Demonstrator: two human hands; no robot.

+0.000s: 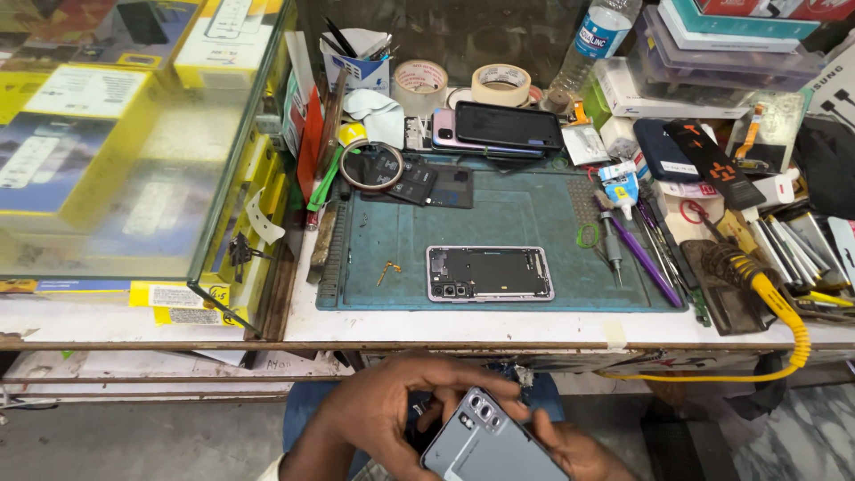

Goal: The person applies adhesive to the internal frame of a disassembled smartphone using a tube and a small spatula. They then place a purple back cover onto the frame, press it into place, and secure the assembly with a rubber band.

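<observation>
Below the bench edge, my left hand (pixel 387 410) and my right hand (pixel 577 452) hold a grey phone back cover (pixel 488 440) with its camera bump facing up. The left fingers curl over the cover's top edge; the right hand grips its right side. On the teal repair mat (pixel 508 214) lies an opened phone frame (pixel 488 273) showing its internals. A small gold part (pixel 388 269) lies to its left on the mat.
A glass display case (pixel 134 151) with yellow boxes stands at left. Stacked phones (pixel 503 129), tape rolls (pixel 463 85), a water bottle (pixel 595 40), screwdrivers (pixel 637 249) and a yellow coiled cable (pixel 779 307) crowd the bench's back and right.
</observation>
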